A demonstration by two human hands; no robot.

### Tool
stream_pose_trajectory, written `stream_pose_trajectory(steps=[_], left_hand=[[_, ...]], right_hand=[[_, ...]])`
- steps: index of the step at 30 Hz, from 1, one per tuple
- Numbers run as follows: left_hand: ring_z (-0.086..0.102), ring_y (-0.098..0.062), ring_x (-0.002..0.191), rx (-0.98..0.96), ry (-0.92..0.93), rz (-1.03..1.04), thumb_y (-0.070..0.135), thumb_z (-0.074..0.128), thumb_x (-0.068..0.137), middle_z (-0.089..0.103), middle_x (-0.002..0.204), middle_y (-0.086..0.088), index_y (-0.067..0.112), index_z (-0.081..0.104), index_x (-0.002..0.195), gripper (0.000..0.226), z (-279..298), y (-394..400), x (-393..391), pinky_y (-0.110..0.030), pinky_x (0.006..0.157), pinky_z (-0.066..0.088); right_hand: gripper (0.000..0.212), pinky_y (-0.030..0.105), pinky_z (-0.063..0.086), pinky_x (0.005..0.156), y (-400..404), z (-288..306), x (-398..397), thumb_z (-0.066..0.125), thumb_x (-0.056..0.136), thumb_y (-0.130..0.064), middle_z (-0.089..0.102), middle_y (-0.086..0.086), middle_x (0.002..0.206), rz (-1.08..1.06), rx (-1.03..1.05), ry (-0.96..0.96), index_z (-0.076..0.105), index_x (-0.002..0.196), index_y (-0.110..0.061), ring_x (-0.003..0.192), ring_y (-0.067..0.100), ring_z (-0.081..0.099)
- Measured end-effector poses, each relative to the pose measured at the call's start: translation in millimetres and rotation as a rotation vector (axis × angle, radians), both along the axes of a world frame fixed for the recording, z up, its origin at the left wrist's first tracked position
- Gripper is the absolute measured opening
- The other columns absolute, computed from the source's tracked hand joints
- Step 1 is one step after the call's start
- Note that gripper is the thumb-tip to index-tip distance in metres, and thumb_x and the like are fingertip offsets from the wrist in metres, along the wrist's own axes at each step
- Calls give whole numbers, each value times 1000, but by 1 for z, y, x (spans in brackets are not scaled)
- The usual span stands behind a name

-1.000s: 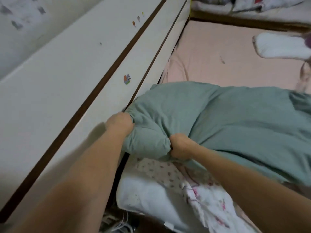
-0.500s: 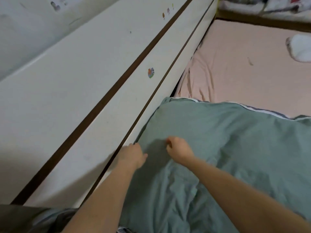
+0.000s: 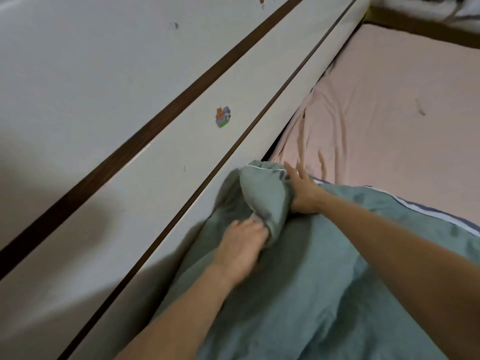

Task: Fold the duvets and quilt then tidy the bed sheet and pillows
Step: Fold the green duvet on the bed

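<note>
Our left hand [image 3: 242, 239] pinches the green duvet's [image 3: 324, 281] bunched corner; our right hand [image 3: 302, 189] presses it, fingers spread.

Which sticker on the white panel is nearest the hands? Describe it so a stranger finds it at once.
Start at the long white side panel left of the pink bed sheet, between its two dark strips. Up and left of the bunched green duvet corner sits a small cartoon sticker. It is multicoloured, orange, grey and green; the marks around it are faint dark specks.
</note>
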State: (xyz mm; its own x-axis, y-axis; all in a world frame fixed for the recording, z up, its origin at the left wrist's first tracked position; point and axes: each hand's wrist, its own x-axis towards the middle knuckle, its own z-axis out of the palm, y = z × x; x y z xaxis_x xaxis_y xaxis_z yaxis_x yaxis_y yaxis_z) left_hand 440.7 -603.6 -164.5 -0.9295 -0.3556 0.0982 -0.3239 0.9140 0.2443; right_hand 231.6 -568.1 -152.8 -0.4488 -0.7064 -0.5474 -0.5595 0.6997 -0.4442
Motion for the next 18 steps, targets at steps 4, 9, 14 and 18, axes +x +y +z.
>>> stream_pose_trajectory(steps=[4, 9, 14, 18], left_hand=[[54, -21, 76, -242, 64, -596, 12, 45, 98, 59, 82, 2, 21, 66, 94, 23, -8, 27, 11, -33, 71, 45], [53, -23, 104, -82, -95, 319, 14, 46, 84, 56, 117, -4, 20, 31, 135, 53, 12, -21, -8, -36, 76, 50], [26, -34, 138, 260, -383, 709, 46, 61, 87, 24, 150, -17, 12, -7, 152, 99, 1, -55, -26, -48, 107, 32], [28, -33, 139, 443, -516, 659, 64, 69, 72, 27, 152, -14, 10, 5, 151, 115, -26, -57, -39, -46, 110, 29]], right_hand=[[41, 28, 41, 93, 28, 11, -3, 57, 94, -21, 56, 8, 130, 63, 172, -103, 49, 134, -14, 118, 24, 54], [26, 39, 40, 85, 10, 2, -10, 59, 87, -11, 59, 19, 114, -171, -357, 347, 59, 111, -1, 109, 37, 53], [94, 50, 6, 115, -54, -35, -11, 68, 71, -58, 23, 16, 152, 63, -86, 463, 27, 145, -16, 144, 31, 11], [126, 49, 19, 115, -50, -67, -32, 78, 57, -65, 34, 11, 149, 20, 130, 137, 5, 150, -20, 138, 32, 32]])
